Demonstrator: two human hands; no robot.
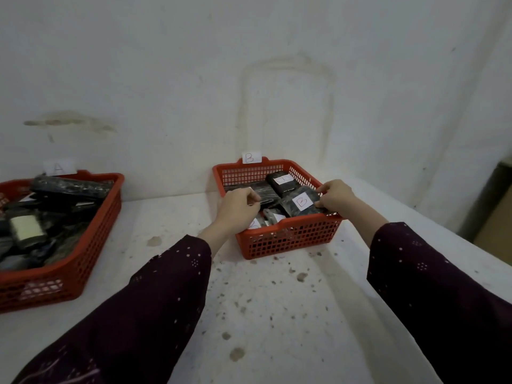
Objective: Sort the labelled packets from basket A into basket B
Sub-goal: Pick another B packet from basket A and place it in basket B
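Basket B, a red mesh basket with a white "B" tag on its far rim, stands at the middle of the table and holds several dark packets. My right hand grips the right edge of a dark packet with a white "B" label lying in it. My left hand reaches into the basket's left side, fingers curled and pinching another dark packet. Basket A, red with an "A" tag, sits at the left, full of dark packets.
The white table top is stained and speckled. A white wall stands right behind both baskets. The table's right edge runs diagonally at the right, with a brown surface beyond it. Bare table lies between the baskets.
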